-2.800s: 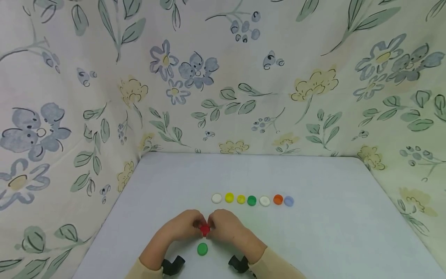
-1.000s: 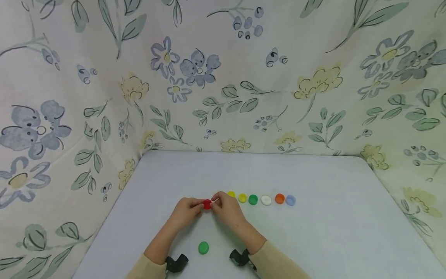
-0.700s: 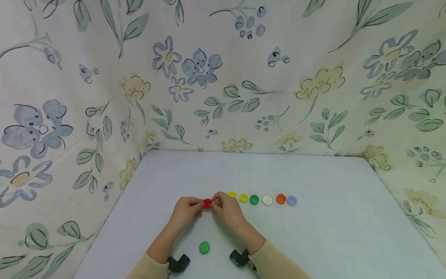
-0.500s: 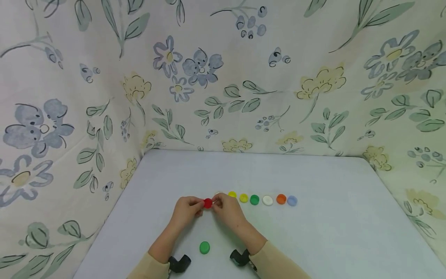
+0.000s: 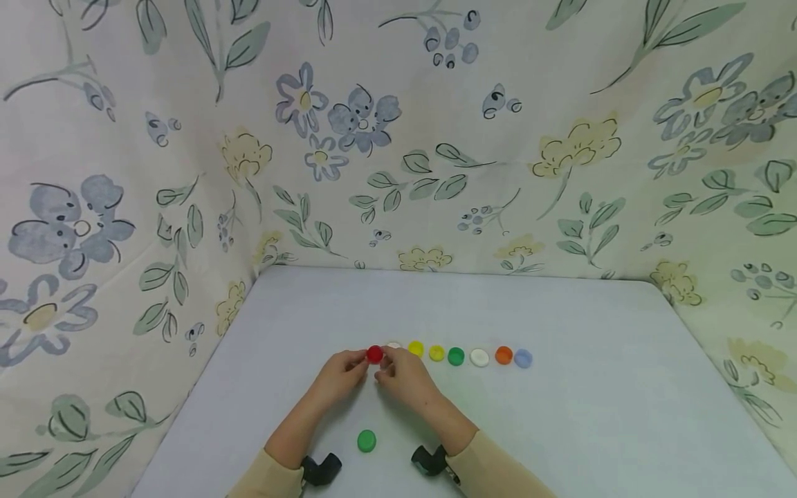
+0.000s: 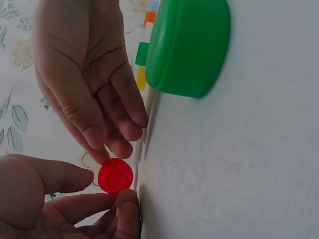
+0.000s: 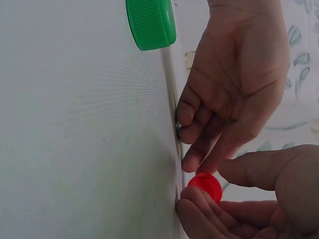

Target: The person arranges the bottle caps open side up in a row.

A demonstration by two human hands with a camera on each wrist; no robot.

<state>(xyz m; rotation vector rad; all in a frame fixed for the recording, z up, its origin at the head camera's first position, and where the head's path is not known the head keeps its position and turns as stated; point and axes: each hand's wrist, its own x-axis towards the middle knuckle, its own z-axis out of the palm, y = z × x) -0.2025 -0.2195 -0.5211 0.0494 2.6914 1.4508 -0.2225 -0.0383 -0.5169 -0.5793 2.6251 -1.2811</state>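
A red bottle cap is between my two hands at the left end of a row of caps. My left hand holds its left side with thumb and fingertips, and my right hand holds its right side. In the left wrist view the hollow side of the red cap faces the camera, close above the table. The right wrist view has right-hand fingertips partly covering the red cap. A green bottle cap lies nearer the body, between the forearms.
Rightward run a white cap partly behind the right hand, yellow caps, a green cap, another white cap, an orange cap and a blue cap. Floral cloth surrounds the white table.
Both hands have carried the red cap forward from near the green cap to the row's left end. In the last half second it has shifted slightly farther forward and right.
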